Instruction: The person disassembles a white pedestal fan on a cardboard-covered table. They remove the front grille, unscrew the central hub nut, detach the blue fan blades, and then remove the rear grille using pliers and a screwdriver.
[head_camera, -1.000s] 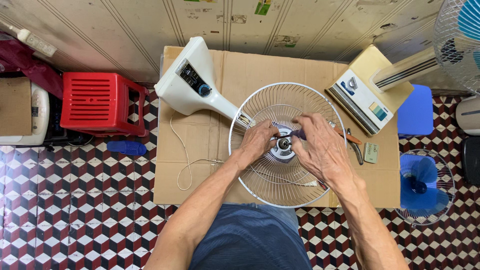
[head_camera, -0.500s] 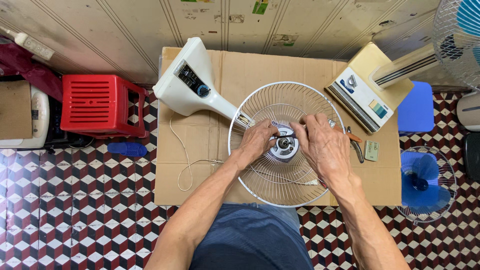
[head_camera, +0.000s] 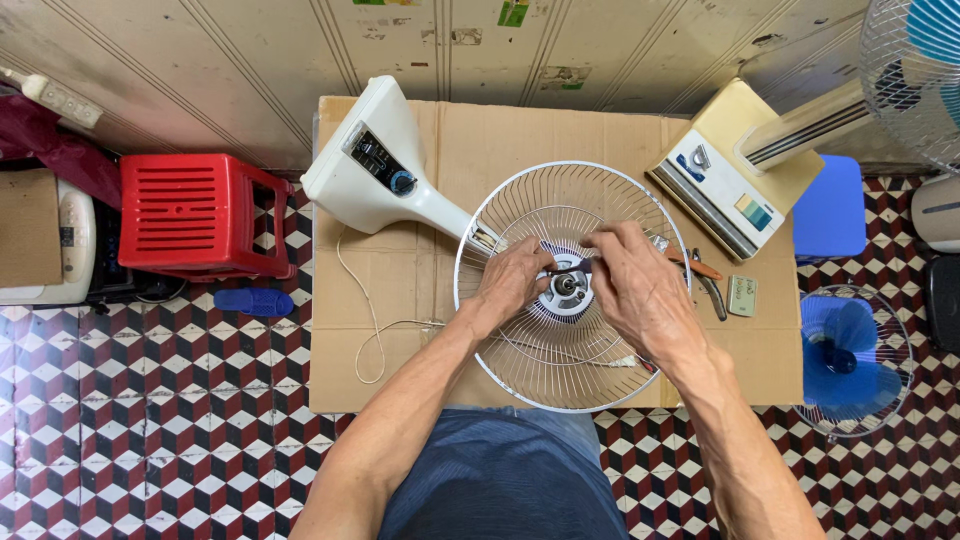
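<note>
Head-camera view, looking straight down: both forearms reach up from the bottom of the frame and meet at the centre, over the hub (head_camera: 566, 287) of a white wire fan guard (head_camera: 520, 352) lying flat on a sheet of cardboard (head_camera: 400, 350). The left hand (head_camera: 510, 283) curls against the hub's left side, fingers bent and pressed to the wires. The right hand (head_camera: 640, 285) arches over from the right, its fingers pinched closed on a thin dark tool (head_camera: 565, 267) that lies across the hub; what kind of tool it is I cannot tell.

The guard joins a white fan stand (head_camera: 375, 165) pointing to the upper left. A second, cream fan base (head_camera: 735, 175) lies at upper right, pliers (head_camera: 706, 282) just beside the guard's right rim. Around the cardboard runs a red, white and black tiled floor (head_camera: 150, 420), with a red plastic stool (head_camera: 195, 215) at left and a blue fan blade in its guard (head_camera: 840, 360) at right.
</note>
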